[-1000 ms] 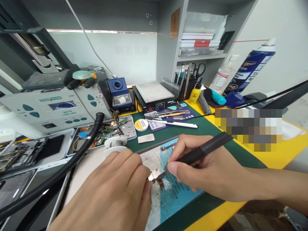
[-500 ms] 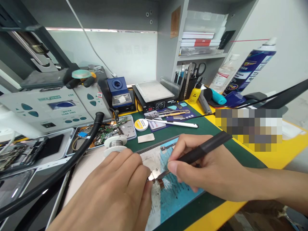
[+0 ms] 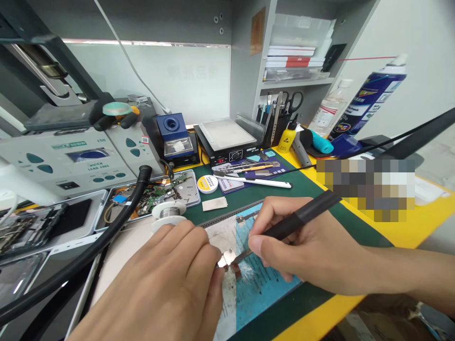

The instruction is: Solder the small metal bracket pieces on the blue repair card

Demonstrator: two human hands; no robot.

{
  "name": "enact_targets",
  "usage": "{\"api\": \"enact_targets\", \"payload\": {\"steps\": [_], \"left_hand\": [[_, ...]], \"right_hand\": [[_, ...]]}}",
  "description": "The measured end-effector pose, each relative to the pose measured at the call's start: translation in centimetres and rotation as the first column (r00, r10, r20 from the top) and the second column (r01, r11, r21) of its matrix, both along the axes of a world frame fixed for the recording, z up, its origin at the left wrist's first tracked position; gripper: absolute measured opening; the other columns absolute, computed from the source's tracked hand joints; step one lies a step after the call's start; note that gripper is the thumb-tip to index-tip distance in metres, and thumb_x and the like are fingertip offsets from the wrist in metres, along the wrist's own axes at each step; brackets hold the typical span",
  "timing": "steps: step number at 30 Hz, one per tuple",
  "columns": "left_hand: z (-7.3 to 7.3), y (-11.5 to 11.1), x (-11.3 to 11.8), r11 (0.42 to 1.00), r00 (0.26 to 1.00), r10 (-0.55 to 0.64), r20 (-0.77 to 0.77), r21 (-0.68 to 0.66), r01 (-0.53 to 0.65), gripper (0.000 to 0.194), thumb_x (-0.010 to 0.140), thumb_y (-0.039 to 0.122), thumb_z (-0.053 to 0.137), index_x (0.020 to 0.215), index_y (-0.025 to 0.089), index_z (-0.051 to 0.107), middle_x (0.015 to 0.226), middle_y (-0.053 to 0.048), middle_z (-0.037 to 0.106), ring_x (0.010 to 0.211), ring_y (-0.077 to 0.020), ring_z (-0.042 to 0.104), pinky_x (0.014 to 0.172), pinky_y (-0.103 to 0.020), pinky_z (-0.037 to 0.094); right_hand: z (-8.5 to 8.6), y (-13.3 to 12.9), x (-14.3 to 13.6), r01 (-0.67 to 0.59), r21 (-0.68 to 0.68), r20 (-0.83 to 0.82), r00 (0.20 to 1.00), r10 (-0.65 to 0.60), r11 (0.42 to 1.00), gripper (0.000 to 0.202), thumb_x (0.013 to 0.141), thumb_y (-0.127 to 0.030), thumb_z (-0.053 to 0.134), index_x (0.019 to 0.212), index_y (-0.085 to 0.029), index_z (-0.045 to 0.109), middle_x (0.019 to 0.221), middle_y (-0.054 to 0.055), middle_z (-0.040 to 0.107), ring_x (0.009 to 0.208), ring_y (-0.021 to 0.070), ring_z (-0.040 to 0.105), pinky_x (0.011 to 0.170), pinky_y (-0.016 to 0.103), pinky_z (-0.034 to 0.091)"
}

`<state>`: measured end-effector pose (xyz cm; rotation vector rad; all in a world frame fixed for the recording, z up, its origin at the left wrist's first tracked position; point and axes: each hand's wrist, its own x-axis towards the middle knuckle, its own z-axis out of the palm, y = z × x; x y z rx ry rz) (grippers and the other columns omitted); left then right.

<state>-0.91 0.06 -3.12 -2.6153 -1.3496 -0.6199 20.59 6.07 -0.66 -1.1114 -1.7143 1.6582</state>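
Observation:
My right hand is closed round a black pen-shaped tool with a cable at its back end. The tool's thin tip touches or nearly touches a small silvery metal part. My left hand is closed at the left edge of that part, its fingertips pressed together; what exactly they pinch is mostly hidden. A small brown piece lies just below the tip. Under both hands is a worn work plate, grey on the left and blue on the right.
A solder spool and a tray of circuit boards stand left of the plate. Behind are a white brush, a round tin and a heating plate. A thick black hose crosses the left side.
The whole view has shifted very slightly. Both hands, the tool and the small metal part keep nearly the same places relative to each other.

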Motion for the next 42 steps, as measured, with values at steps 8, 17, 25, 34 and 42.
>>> {"api": "enact_targets", "payload": {"steps": [8, 17, 25, 34, 42], "left_hand": [[-0.23, 0.09, -0.07, 0.999, 1.0, 0.0, 0.021, 0.054, -0.001, 0.018, 0.096, 0.019, 0.05, 0.079, 0.024, 0.05, 0.072, 0.0, 0.054, 0.071, -0.023, 0.05, 0.066, -0.04, 0.033], [-0.18, 0.47, 0.08, 1.0, 0.999, -0.001, 0.033, 0.025, 0.001, 0.017, 0.097, 0.019, 0.049, 0.081, 0.024, 0.053, 0.076, 0.0, 0.057, 0.075, -0.0232, 0.051, 0.072, -0.04, 0.033], [0.02, 0.38, 0.08, 1.0, 0.998, 0.002, 0.056, 0.007, -0.003, 0.018, 0.093, 0.021, 0.052, 0.076, 0.024, 0.058, 0.073, -0.001, 0.059, 0.072, -0.0206, 0.054, 0.071, -0.034, 0.043], [0.02, 0.28, 0.1, 1.0, 0.999, 0.0, 0.043, 0.027, -0.001, 0.021, 0.096, 0.022, 0.05, 0.076, 0.024, 0.057, 0.074, -0.001, 0.057, 0.073, -0.022, 0.053, 0.071, -0.038, 0.039], [-0.03, 0.23, -0.03, 1.0, 1.0, -0.002, 0.024, 0.028, 0.002, 0.02, 0.098, 0.021, 0.049, 0.078, 0.024, 0.051, 0.076, -0.001, 0.056, 0.077, -0.0239, 0.051, 0.07, -0.041, 0.03]], "right_hand": [[-0.12, -0.04, 0.05, 0.02, 0.003, -0.009, 1.0, -0.02, 1.0, 0.018, 0.076, -0.015, 0.071, 0.074, -0.022, 0.055, 0.049, -0.009, 0.048, 0.04, 0.0068, 0.045, 0.037, 0.016, 0.034], [-0.14, -0.09, 0.18, 0.031, 0.033, -0.007, 0.999, -0.031, 0.999, 0.017, 0.076, -0.016, 0.07, 0.073, -0.022, 0.055, 0.048, -0.009, 0.047, 0.039, 0.0064, 0.043, 0.036, 0.016, 0.033], [-0.17, -0.15, 0.19, 0.037, 0.039, -0.033, 0.999, -0.036, 0.999, 0.018, 0.076, -0.012, 0.068, 0.071, -0.021, 0.054, 0.048, -0.009, 0.049, 0.038, 0.0055, 0.043, 0.035, 0.015, 0.033], [-0.13, -0.02, 0.18, 0.034, 0.026, -0.054, 0.998, -0.033, 0.999, 0.019, 0.075, -0.009, 0.068, 0.072, -0.021, 0.054, 0.048, -0.01, 0.05, 0.038, 0.0047, 0.044, 0.035, 0.013, 0.033], [0.01, -0.09, 0.27, 0.042, 0.033, -0.036, 0.999, -0.041, 0.999, 0.018, 0.076, -0.009, 0.068, 0.072, -0.021, 0.054, 0.047, -0.009, 0.05, 0.038, 0.0051, 0.045, 0.034, 0.013, 0.034]]}}
